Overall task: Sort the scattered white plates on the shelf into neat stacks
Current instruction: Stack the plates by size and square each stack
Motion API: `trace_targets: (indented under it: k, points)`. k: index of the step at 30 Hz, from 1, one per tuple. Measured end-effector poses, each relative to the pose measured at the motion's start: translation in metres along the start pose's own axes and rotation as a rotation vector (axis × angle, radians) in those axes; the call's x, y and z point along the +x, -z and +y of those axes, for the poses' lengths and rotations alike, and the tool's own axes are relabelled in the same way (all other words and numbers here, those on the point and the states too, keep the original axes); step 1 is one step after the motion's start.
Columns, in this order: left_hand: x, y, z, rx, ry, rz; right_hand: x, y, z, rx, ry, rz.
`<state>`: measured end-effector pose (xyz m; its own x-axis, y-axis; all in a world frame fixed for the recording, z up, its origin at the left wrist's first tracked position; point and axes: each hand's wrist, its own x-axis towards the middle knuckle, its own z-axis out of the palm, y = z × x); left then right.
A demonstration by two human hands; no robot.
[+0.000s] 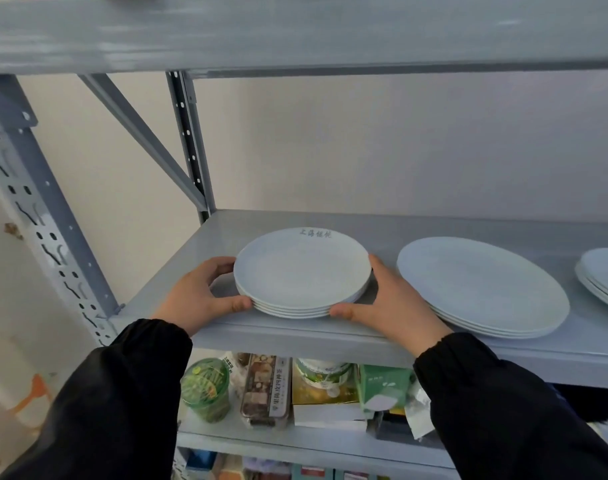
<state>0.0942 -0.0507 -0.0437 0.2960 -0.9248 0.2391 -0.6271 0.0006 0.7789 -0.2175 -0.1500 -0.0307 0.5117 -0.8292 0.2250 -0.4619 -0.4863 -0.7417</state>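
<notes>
Nearest the camera, two black sleeves (105, 410) reach up past a green cup (207, 389) and food boxes (266, 389) on the lower level. Just above, at the front edge of the grey shelf (295, 336), the left hand (200, 296) and right hand (392, 303) clasp a stack of small plates (302, 275) from either side. Each thumb presses the front rim low down, and the fingers curl round the sides toward the back. The right hand's fingertips are mostly hidden behind the stack. The stack seems to rest on the shelf with its rims nearly in line, so the step in hand looks like squaring up this pile. Just beside it to the right lies a pile of bigger plates (482, 289), also tidy. Further right a third pile (604, 275) is cut off by the frame. Behind stands a bare wall (399, 150). Next, I judge, both hands should let go gently without nudging the rims, then turn to the third pile.
</notes>
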Motion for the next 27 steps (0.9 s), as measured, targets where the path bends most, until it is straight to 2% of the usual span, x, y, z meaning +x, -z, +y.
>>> trace_targets:
  k: [9,27]
  points:
    - [-0.002,-0.002,0.013,0.061,-0.078,-0.066,0.002,-0.002,0.002,-0.008,0.017,-0.008]
    - [-0.005,0.0,0.01,0.031,-0.054,-0.079,0.011,0.012,0.013,0.088,0.043,-0.079]
